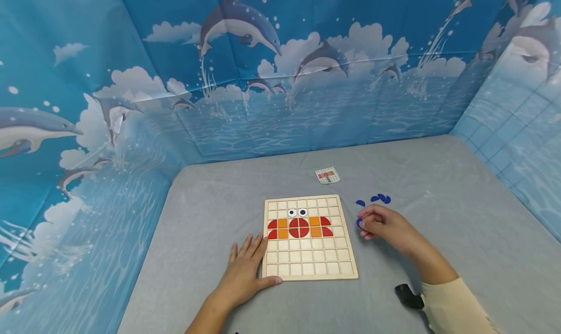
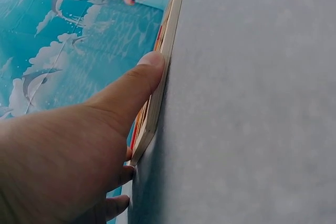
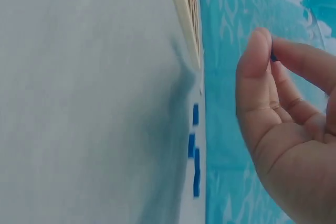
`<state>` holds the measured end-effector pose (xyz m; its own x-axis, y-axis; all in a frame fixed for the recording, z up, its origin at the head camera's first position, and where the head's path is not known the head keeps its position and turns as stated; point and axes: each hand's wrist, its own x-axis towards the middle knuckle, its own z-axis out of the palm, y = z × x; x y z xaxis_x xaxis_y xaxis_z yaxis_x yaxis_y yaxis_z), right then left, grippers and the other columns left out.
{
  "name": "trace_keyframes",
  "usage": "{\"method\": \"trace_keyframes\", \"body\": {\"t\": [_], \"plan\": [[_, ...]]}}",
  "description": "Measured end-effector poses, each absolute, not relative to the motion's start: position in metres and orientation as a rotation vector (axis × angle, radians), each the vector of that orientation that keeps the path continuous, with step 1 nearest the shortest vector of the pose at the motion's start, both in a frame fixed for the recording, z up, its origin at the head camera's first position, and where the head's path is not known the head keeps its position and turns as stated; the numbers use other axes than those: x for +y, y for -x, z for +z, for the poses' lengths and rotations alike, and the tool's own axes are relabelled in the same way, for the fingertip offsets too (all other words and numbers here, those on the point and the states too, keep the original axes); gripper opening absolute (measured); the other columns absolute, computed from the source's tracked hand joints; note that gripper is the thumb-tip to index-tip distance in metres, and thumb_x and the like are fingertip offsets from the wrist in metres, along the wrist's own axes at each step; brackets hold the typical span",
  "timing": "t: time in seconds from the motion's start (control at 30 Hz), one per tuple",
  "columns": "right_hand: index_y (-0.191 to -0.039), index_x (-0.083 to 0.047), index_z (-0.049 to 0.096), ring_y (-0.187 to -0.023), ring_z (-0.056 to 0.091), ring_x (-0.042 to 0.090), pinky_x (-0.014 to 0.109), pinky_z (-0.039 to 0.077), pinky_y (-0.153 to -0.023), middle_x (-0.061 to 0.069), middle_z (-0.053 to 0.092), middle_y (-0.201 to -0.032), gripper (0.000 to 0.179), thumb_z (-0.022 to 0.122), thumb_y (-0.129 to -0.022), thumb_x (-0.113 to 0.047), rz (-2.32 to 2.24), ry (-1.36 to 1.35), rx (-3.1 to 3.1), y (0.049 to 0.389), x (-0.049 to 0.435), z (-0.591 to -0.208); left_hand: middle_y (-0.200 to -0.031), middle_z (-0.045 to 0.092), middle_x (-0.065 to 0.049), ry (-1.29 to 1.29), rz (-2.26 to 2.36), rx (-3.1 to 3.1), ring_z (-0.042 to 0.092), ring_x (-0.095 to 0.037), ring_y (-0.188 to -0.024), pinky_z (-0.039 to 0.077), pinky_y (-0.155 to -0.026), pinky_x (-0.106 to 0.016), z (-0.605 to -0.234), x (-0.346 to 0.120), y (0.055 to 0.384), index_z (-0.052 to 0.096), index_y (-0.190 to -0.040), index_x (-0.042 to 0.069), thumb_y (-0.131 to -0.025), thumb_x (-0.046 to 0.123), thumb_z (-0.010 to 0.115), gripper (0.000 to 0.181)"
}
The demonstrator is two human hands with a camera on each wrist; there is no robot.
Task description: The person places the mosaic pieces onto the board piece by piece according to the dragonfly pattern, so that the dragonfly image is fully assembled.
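Note:
A square wooden grid board (image 1: 307, 256) lies flat, its middle rows filled with red and orange tiles and two round eye pieces (image 1: 297, 212) above them. My left hand (image 1: 247, 270) rests at the board's lower left corner, fingers straight along the left side and thumb on the front edge. Beyond the board's right side, my right hand (image 1: 385, 227) pinches a small blue piece (image 1: 359, 222) between thumb and finger, above the table. The right wrist view shows only a sliver of this blue piece (image 3: 273, 57). Several blue half-round pieces (image 1: 381, 197) lie on the table past that hand.
A small picture card (image 1: 327, 175) with a gridded pattern lies behind the board. The grey table (image 1: 210, 202) meets a blue dolphin-print curtain (image 1: 263, 120) at the back and sides. A black strap (image 1: 408, 296) is at the right sleeve.

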<state>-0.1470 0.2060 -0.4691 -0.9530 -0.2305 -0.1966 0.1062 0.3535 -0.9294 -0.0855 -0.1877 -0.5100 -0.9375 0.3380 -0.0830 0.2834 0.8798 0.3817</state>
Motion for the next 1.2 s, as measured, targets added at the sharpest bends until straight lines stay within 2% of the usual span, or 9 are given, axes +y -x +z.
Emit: {"method": "trace_keyframes", "body": {"t": [0.17,0.37,0.6,0.77,1.0,1.2], "plan": [[-0.127,0.008,0.054,-0.088,0.072,0.018,0.030,0.062,-0.079,0.023,0.065,-0.103,0.035,0.062,-0.100,-0.013,-1.720,0.161,2.266,0.148,0.191,-0.467,-0.168,0.027,-0.006,-0.493,0.543,2.912,0.018,-0.036,-0.157,0.010,-0.120,-0.071,-0.510,-0.187,0.086,0.030,-0.160,0.015,-0.080,0.073,0.068,0.107],[-0.126,0.003,0.057,-0.091,0.071,0.025,0.030,0.062,-0.083,0.021,0.067,-0.106,0.032,0.064,-0.099,-0.013,-1.698,0.176,2.240,0.145,0.169,-0.468,-0.168,0.027,-0.005,-0.495,0.550,2.919,0.018,-0.036,-0.157,0.010,-0.120,-0.072,-0.510,-0.186,0.085,0.031,-0.160,0.014,-0.079,0.072,0.068,0.107],[-0.125,0.000,0.061,-0.088,0.064,0.020,0.029,0.061,-0.081,0.013,0.062,-0.102,0.037,0.072,-0.091,-0.011,-1.680,0.240,2.195,0.145,0.145,-0.472,-0.168,0.028,-0.006,-0.474,0.569,2.900,0.018,-0.036,-0.157,0.010,-0.119,-0.073,-0.511,-0.186,0.085,0.031,-0.160,0.014,-0.079,0.072,0.069,0.107],[-0.124,0.001,0.063,-0.088,0.064,0.018,0.025,0.060,-0.079,0.012,0.063,-0.101,0.035,0.071,-0.091,-0.008,-1.658,0.310,2.162,0.145,0.128,-0.475,-0.168,0.027,-0.006,-0.461,0.599,2.881,0.017,-0.036,-0.158,0.008,-0.119,-0.073,-0.511,-0.186,0.085,0.031,-0.160,0.014,-0.079,0.072,0.070,0.107],[-0.121,0.004,0.066,-0.083,0.067,0.014,0.023,0.060,-0.076,0.011,0.065,-0.097,0.034,0.073,-0.092,-0.013,-1.630,0.393,2.143,0.144,0.108,-0.476,-0.168,0.028,-0.007,-0.438,0.636,2.858,0.017,-0.036,-0.157,0.007,-0.119,-0.073,-0.510,-0.187,0.086,0.034,-0.159,0.012,-0.078,0.069,0.073,0.106],[-0.113,-0.006,0.074,-0.082,0.061,0.012,0.018,0.053,-0.070,0.002,0.067,-0.091,0.024,0.075,-0.090,-0.014,-1.458,0.449,2.361,0.145,0.089,-0.476,-0.168,0.027,-0.006,-0.427,0.674,2.851,0.016,-0.036,-0.158,0.004,-0.120,-0.073,-0.510,-0.189,0.086,0.034,-0.159,0.012,-0.077,0.068,0.075,0.107]]}}
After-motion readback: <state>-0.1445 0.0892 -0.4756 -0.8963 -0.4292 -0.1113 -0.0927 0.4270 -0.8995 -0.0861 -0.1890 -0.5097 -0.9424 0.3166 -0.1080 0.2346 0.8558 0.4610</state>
